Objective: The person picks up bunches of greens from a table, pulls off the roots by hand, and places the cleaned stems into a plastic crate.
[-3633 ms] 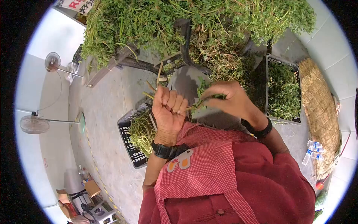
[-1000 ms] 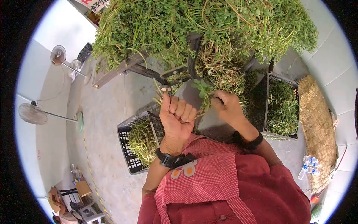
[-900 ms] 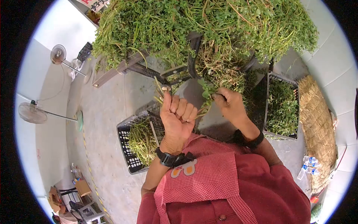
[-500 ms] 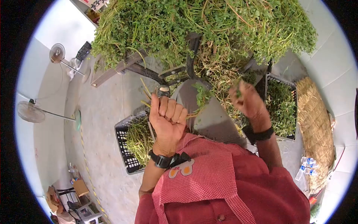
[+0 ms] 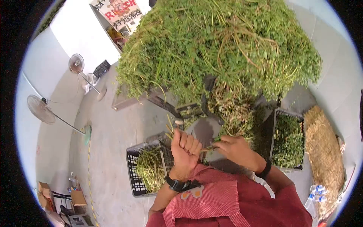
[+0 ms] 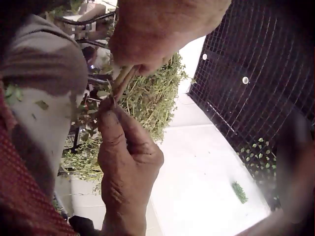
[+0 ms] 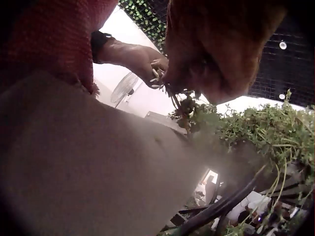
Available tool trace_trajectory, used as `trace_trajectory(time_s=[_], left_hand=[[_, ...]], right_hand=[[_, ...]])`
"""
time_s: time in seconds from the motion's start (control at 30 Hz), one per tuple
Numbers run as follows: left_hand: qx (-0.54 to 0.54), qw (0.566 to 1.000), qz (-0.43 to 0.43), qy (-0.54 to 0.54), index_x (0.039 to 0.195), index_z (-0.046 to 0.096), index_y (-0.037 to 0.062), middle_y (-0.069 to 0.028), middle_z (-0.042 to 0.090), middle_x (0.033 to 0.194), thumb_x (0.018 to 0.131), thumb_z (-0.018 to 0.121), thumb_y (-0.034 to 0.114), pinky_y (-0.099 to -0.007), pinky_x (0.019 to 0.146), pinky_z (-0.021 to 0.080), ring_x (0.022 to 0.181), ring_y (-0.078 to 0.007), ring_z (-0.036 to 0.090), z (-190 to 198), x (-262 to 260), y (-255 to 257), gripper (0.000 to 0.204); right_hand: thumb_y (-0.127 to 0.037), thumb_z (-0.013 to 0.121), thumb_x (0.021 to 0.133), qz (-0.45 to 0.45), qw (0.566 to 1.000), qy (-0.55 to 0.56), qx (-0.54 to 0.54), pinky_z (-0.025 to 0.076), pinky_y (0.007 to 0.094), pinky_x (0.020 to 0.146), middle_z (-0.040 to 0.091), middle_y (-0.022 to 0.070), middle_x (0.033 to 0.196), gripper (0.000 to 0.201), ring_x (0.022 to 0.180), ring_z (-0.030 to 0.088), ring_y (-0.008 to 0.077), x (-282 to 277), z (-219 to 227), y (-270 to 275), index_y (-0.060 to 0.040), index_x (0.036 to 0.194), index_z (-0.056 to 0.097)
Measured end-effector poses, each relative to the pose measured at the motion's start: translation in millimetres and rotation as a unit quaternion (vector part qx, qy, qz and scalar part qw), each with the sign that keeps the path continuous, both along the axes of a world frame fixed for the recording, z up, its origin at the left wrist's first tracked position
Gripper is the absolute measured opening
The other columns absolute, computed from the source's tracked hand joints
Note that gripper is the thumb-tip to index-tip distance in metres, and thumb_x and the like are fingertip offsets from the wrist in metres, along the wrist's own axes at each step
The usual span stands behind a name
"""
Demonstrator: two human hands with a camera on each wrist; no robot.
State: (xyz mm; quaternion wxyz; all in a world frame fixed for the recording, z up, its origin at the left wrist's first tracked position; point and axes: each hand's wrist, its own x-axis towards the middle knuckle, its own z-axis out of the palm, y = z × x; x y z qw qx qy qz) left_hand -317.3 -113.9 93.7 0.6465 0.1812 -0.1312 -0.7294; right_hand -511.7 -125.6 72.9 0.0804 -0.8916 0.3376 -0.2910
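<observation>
In the head view, the left hand [image 5: 185, 153] is a fist round several thin stems [image 5: 169, 130], whose cut ends poke out by the thumb. From its other side the stems run to the right hand [image 5: 238, 151], whose thumb and fingers pinch them close to some leaves. The left wrist view shows the right hand [image 6: 125, 167] pinching the stems [image 6: 123, 81] just below the left hand [image 6: 162, 34]. In the right wrist view the left hand [image 7: 142, 61] is behind the stems, and the right hand [image 7: 216, 54] is dark and close.
A large heap of leafy greens [image 5: 211, 45] lies beyond the hands. One black crate [image 5: 132, 170] at the left holds stems; another crate [image 5: 273, 132] at the right holds leaves. A straw roll [image 5: 323, 159], bottles [image 5: 317, 193] and two fans [image 5: 41, 109] stand around.
The head view has tilted up, showing more of the heap and a sign. The right hand has come back from the right and pinches the stems beside the left hand, which still grips them.
</observation>
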Motion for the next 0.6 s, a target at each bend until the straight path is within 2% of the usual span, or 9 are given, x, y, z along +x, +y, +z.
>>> trace_trajectory(time_s=[0.07, 0.23, 0.3, 0.33, 0.4, 0.43, 0.53, 0.6], left_hand=[[-0.017, 1.000, 0.003, 0.001, 0.055, 0.029, 0.0150, 0.0035, 0.019, 0.047, 0.096, 0.037, 0.042, -0.0273, 0.039, 0.017, 0.041, -0.0112, 0.016, 1, 1, 0, 0.049], [-0.006, 1.000, 0.015, 0.006, 0.055, 0.029, 0.0151, 0.0035, 0.019, 0.047, 0.097, 0.036, 0.041, -0.0275, 0.040, 0.018, 0.041, -0.0109, 0.016, 7, -1, 1, 0.049], [0.036, 0.999, 0.026, -0.013, 0.053, 0.027, 0.0175, 0.0053, 0.017, 0.045, 0.096, 0.034, 0.043, -0.0270, 0.039, 0.015, 0.038, -0.0098, 0.015, 7, -6, 4, 0.051], [0.027, 0.999, 0.017, -0.012, 0.053, 0.027, 0.0175, 0.0053, 0.017, 0.045, 0.096, 0.034, 0.043, -0.0270, 0.039, 0.015, 0.038, -0.0098, 0.015, 6, -7, 4, 0.051], [0.010, 1.000, 0.018, -0.021, 0.053, 0.027, 0.0175, 0.0051, 0.017, 0.045, 0.096, 0.035, 0.043, -0.0269, 0.039, 0.015, 0.038, -0.0099, 0.014, 6, -2, 5, 0.051], [-0.009, 0.999, 0.014, -0.029, 0.053, 0.027, 0.0174, 0.0052, 0.017, 0.045, 0.096, 0.035, 0.043, -0.0268, 0.038, 0.016, 0.037, -0.0101, 0.014, 7, -1, 5, 0.051], [-0.016, 0.999, 0.017, -0.032, 0.054, 0.027, 0.0166, 0.0046, 0.018, 0.046, 0.096, 0.036, 0.043, -0.0270, 0.039, 0.017, 0.039, -0.0104, 0.016, 11, 1, 6, 0.050], [-0.009, 0.999, 0.022, -0.029, 0.055, 0.028, 0.0163, 0.0042, 0.019, 0.046, 0.096, 0.036, 0.042, -0.0271, 0.039, 0.018, 0.040, -0.0105, 0.016, 11, 1, 5, 0.049]], right_hand=[[-0.017, 0.060, 0.077, -0.016, 0.999, 0.038, 0.002, 0.050, 0.0339, 0.052, 0.053, 0.0052, 0.073, 0.017, 0.065, 0.059, 0.0234, -5, 5, 1, -0.0116, 0.094, 0.063], [-0.019, 0.060, 0.078, 0.019, 1.000, -0.014, -0.005, 0.050, 0.0332, 0.050, 0.053, 0.0052, 0.074, 0.019, 0.064, 0.059, 0.0225, -4, 6, 1, -0.0109, 0.096, 0.059], [-0.021, 0.057, 0.080, 0.025, 0.999, 0.021, -0.029, 0.049, 0.0333, 0.049, 0.052, 0.0049, 0.077, 0.018, 0.064, 0.059, 0.0214, 0, 4, 6, -0.0106, 0.095, 0.057], [-0.021, 0.057, 0.080, 0.015, 0.999, 0.022, -0.036, 0.049, 0.0333, 0.049, 0.052, 0.0049, 0.077, 0.018, 0.064, 0.059, 0.0214, -1, 4, 6, -0.0106, 0.095, 0.057], [-0.022, 0.056, 0.081, 0.024, 0.994, 0.100, -0.027, 0.049, 0.0330, 0.049, 0.051, 0.0046, 0.077, 0.015, 0.065, 0.060, 0.0208, -3, 5, 3, -0.0091, 0.089, 0.055], [-0.021, 0.062, 0.075, 0.023, 0.996, 0.071, -0.049, 0.047, 0.0323, 0.048, 0.049, 0.0017, 0.072, 0.018, 0.061, 0.058, 0.0196, -4, 11, 5, -0.0103, 0.089, 0.060], [-0.021, 0.061, 0.076, 0.019, 0.992, 0.110, -0.060, 0.046, 0.0320, 0.047, 0.049, 0.0017, 0.072, 0.017, 0.063, 0.058, 0.0187, -8, 16, 11, -0.0101, 0.088, 0.059], [-0.020, 0.061, 0.076, 0.014, 0.993, 0.096, -0.062, 0.046, 0.0317, 0.047, 0.049, 0.0017, 0.072, 0.016, 0.063, 0.059, 0.0178, -10, 23, 17, -0.0099, 0.087, 0.058]])
